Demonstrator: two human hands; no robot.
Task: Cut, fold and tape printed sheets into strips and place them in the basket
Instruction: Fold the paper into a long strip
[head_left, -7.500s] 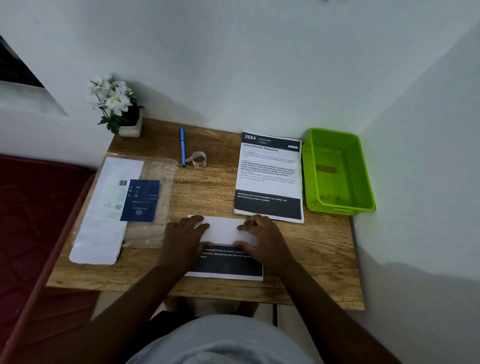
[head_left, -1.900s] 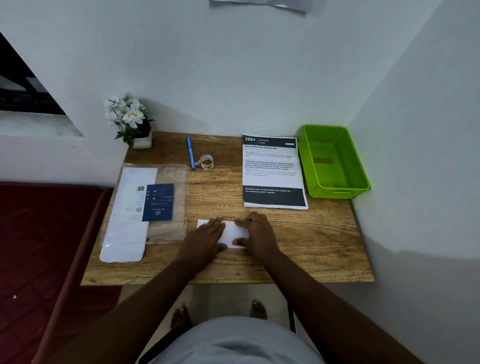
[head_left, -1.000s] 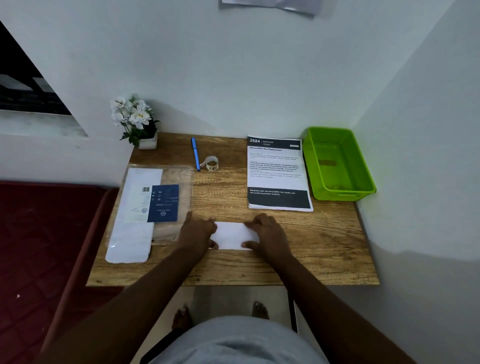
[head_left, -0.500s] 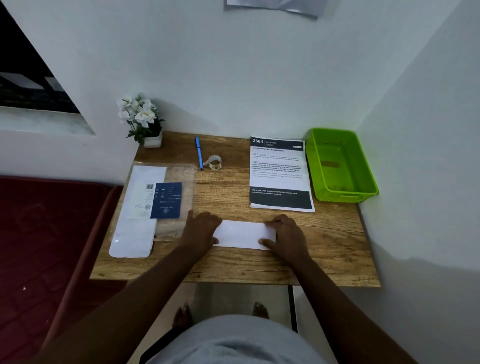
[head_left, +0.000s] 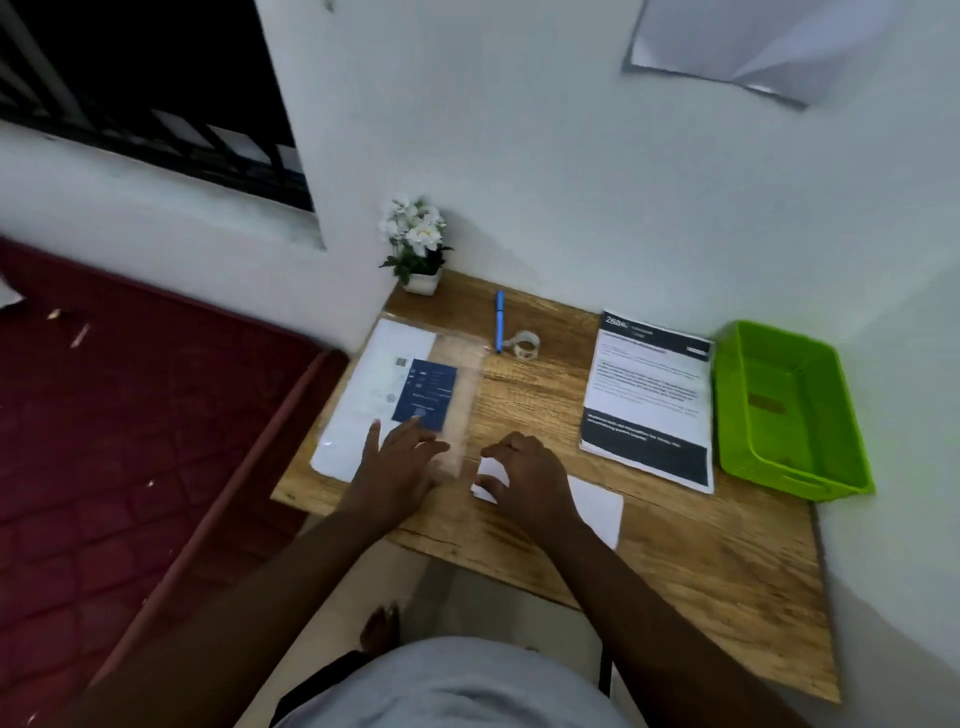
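A folded white strip of paper (head_left: 595, 506) lies on the wooden desk (head_left: 701, 566) near its front edge. My right hand (head_left: 524, 470) rests on the strip's left end, fingers curled and pressing down. My left hand (head_left: 402, 452) is off the strip, fingers spread over the near end of a clear plastic sleeve (head_left: 467, 384). A stack of printed sheets (head_left: 649, 400) lies behind the strip. The green basket (head_left: 727, 410) stands at the right, against the wall. A tape roll (head_left: 525, 344) sits at the back.
A blue pen (head_left: 499, 319) lies beside the tape roll. A pot of white flowers (head_left: 415, 244) stands in the back left corner. White papers with a blue booklet (head_left: 426, 389) lie under the sleeve. A red mattress (head_left: 130, 441) lies left of the desk.
The view has swung left. My left hand left the strip and moved onto the plastic sleeve; my right hand slid from the strip's right end to its left end.
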